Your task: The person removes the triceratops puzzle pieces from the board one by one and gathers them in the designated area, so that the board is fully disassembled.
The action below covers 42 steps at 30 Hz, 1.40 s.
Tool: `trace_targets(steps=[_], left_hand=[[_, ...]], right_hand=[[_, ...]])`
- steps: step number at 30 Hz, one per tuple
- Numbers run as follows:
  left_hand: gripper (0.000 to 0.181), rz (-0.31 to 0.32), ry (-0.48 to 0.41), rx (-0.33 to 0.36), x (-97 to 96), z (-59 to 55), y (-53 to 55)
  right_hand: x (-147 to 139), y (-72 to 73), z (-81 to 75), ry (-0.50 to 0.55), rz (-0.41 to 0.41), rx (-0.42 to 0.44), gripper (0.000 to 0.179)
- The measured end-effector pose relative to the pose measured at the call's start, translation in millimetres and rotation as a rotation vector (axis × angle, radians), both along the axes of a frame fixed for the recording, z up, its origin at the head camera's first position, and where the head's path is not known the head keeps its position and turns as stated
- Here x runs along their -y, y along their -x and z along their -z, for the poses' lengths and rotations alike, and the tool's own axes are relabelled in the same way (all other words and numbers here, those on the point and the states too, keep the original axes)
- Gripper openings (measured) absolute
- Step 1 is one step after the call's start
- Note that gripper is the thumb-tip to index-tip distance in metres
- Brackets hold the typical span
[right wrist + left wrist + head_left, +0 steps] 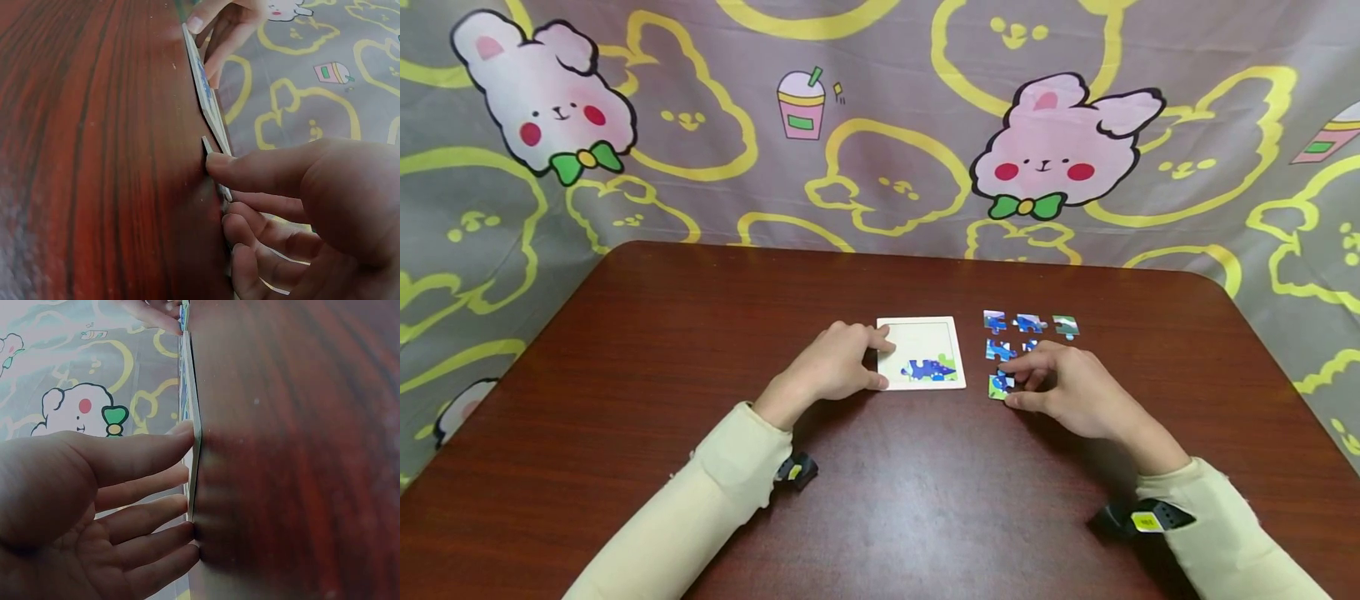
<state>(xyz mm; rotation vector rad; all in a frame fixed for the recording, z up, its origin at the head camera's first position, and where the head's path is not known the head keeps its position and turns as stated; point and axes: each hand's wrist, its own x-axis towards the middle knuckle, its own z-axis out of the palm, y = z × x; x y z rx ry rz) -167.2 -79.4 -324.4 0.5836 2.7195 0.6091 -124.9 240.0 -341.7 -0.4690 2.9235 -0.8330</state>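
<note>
A square white puzzle tray (919,340) lies flat on the table. Joined pieces with a blue picture (928,369) fill part of its near side. At the tray's left edge rests my left hand (835,360), its thumb and fingers extended against the rim; the left wrist view shows the thumb (172,442) on the edge. To the right of the tray, my right hand (1078,392) pinches a blue and green puzzle piece (997,387) between thumb and forefinger, low at the tabletop. The right wrist view shows that thumb (250,170) against the piece's edge.
Loose puzzle pieces lie in rows beyond the right hand, among them a purple-topped one (995,320), a blue one (1028,322) and a green one (1064,324). One is partly covered by the fingers. Patterned cloth (895,100) hangs behind the brown table (715,292).
</note>
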Motion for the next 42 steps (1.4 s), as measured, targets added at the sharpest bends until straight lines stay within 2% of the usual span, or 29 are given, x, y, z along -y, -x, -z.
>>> trace_targets(steps=[19, 28, 36, 42], left_hand=[[0.049, 0.018, 0.007, 0.0, -1.8, -2.4, 2.5], [0.047, 0.014, -0.007, -0.006, -1.2, -2.4, 0.8], [0.047, 0.025, -0.016, -0.035, -2.9, -2.6, -0.8], [0.047, 0.036, -0.011, -0.042, -3.5, -2.2, -1.7]], right_hand=[[0.4, 0.3, -3.3, -0.001, 0.013, 0.028, 0.044], [0.7, 1.5, -7.5, 0.031, 0.053, 0.005, 0.034], [22.3, 5.1, -10.4, 0.105, 0.019, -0.009, 0.032], [47.1, 10.0, -8.7, 0.158, -0.013, 0.028, 0.03]])
